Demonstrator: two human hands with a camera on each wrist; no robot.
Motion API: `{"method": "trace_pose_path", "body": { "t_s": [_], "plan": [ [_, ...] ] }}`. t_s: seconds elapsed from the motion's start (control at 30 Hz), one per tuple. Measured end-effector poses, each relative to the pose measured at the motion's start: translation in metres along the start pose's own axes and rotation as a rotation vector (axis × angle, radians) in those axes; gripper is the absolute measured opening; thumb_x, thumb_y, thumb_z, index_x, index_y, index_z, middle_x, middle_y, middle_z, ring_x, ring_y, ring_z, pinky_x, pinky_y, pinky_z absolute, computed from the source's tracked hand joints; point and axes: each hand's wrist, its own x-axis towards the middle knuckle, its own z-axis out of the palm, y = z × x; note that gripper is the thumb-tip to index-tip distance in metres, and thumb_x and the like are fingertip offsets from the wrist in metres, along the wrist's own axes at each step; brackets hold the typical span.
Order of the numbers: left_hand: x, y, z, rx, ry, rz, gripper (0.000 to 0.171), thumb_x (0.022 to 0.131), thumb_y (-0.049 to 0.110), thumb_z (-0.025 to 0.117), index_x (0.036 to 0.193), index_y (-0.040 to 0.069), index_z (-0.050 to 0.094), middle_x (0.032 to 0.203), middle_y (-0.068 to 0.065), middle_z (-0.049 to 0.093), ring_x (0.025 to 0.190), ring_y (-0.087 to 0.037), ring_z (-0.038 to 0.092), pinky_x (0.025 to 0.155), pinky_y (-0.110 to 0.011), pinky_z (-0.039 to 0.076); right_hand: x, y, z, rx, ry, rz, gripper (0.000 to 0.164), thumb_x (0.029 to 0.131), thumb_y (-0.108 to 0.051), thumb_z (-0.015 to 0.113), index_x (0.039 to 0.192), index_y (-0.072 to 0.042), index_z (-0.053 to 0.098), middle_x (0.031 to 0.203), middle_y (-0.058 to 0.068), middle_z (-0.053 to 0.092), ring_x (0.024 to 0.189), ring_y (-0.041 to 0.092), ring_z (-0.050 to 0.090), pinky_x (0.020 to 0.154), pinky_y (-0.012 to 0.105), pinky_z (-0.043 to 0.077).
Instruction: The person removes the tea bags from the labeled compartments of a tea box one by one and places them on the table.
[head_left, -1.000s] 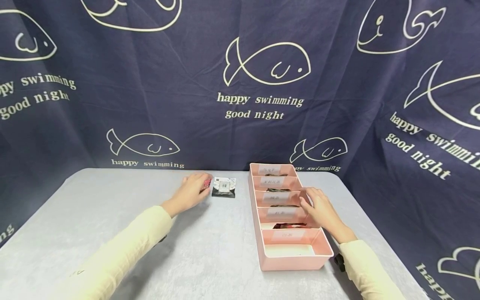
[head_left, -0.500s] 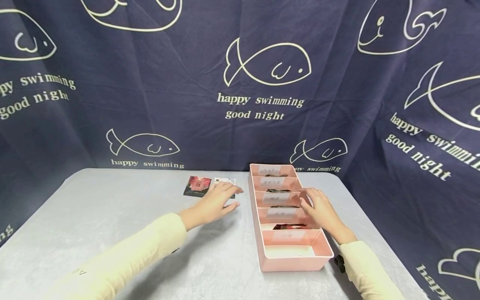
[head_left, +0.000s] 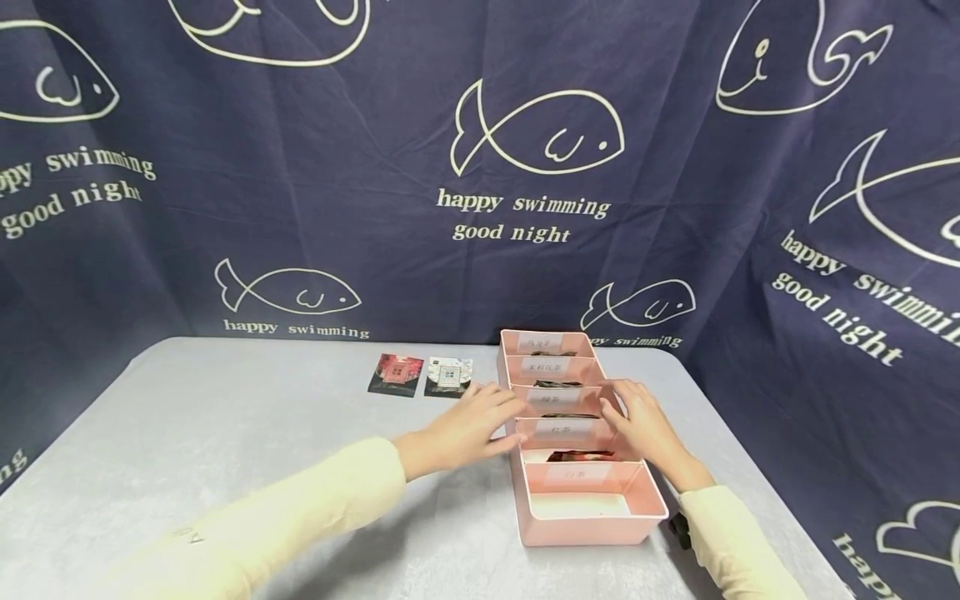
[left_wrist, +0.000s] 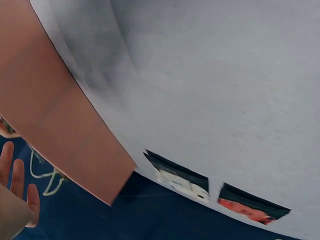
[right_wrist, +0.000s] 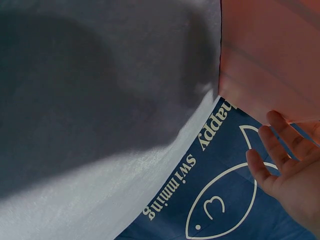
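A long pink divided box with paper labels on its dividers stands right of centre in the head view. My left hand is at its left rim, fingers reaching to the edge and holding nothing. At the right rim, my right hand rests with the fingers over the edge; the right wrist view shows that hand with its fingers extended. Dark packets sit in several compartments, including a red and black one; the front compartment has a bare floor.
Two flat packets lie on the grey table left of the box: a red and black packet and a white and black packet. A dark blue curtain with fish drawings hangs behind and at both sides.
My left hand has moved right, off the red and black packet, past the white and black one, to the box's left rim. The right hand has stayed at the right rim.
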Motion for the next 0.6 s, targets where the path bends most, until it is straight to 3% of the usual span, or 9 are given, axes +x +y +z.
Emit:
{"method": "trace_pose_path", "body": {
  "t_s": [0.27, 0.6],
  "plan": [
    [0.008, 0.014, 0.007, 0.017, -0.054, 0.046, 0.032, 0.09, 0.037, 0.053, 0.116, 0.02, 0.055, 0.107, 0.009, 0.06, 0.102, -0.01, 0.048, 0.086, -0.03, 0.036, 0.0, 0.0, 0.0, -0.002, -0.003, 0.003, 0.027, 0.085, -0.011, 0.057, 0.109, 0.002, 0.058, 0.107, 0.019, 0.06, 0.099, 0.036, 0.051, 0.087, 0.052, 0.037],
    [0.014, 0.026, 0.018, 0.051, -0.074, 0.086, 0.028, 0.089, 0.034, 0.053, 0.114, 0.021, 0.058, 0.111, 0.009, 0.06, 0.103, -0.009, 0.049, 0.083, -0.026, 0.035, 0.001, -0.002, -0.002, -0.002, -0.017, 0.023, 0.029, 0.086, -0.012, 0.057, 0.111, 0.003, 0.057, 0.108, 0.021, 0.06, 0.1, 0.037, 0.052, 0.087, 0.052, 0.038]
  ]
}}
